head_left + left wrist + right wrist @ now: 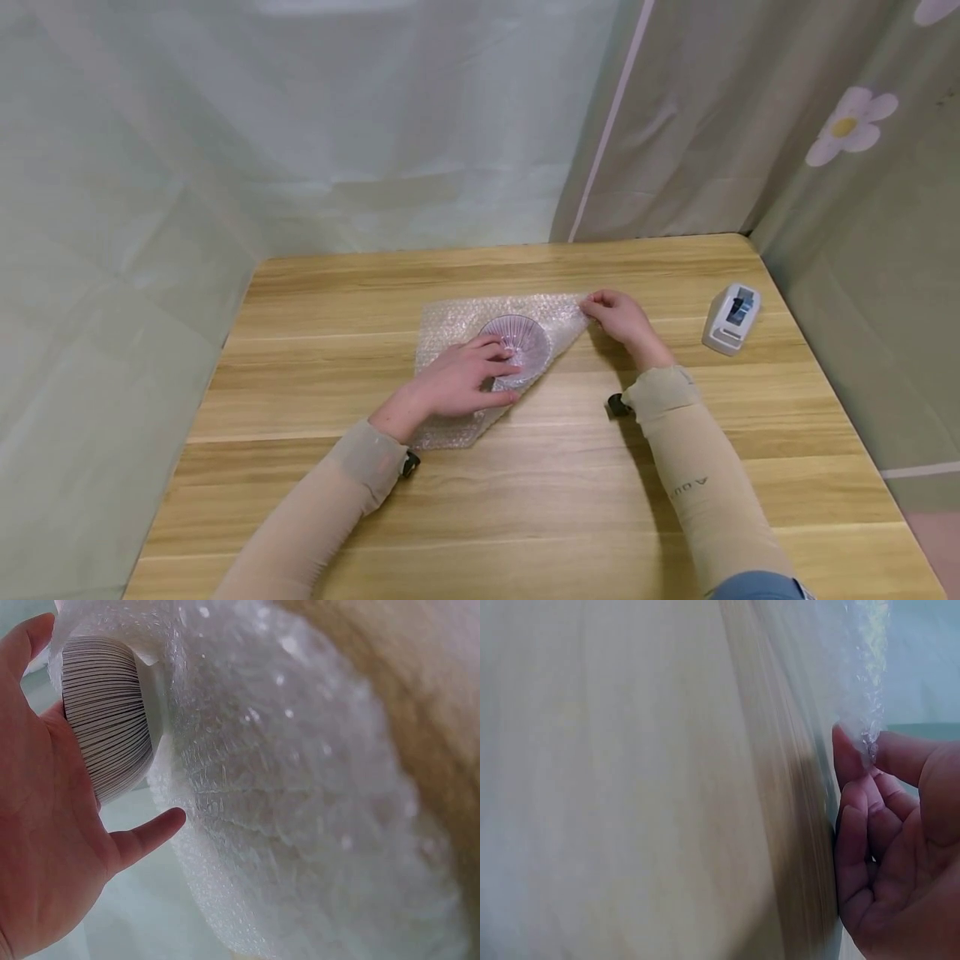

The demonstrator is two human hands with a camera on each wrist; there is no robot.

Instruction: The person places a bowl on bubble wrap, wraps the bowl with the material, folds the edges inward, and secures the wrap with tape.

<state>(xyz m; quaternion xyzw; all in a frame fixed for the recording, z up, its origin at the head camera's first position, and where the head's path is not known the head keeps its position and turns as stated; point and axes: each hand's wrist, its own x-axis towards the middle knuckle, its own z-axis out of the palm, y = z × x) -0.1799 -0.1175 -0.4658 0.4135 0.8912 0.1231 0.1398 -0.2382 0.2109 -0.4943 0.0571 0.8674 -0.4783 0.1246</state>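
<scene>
A ribbed, see-through bowl [534,343] sits on a sheet of bubble wrap [450,321] near the middle of the table. Over the bowl's left side lies my left hand [459,382], fingers spread and resting on it. In the left wrist view, dark lines run along the bowl's ribbed side [109,712], beside the palm. My right hand [621,318] pinches the wrap's far right corner between thumb and forefinger. That pinched edge [868,712] is lifted in the right wrist view. From there the wrap's near right edge slants diagonally past the bowl.
A grey-white tape dispenser [726,329] stands on the right side of the wooden table [315,375]. Pale green curtains [405,125] hang behind and along both sides. Dark wrist cameras [618,406] sit under both forearms.
</scene>
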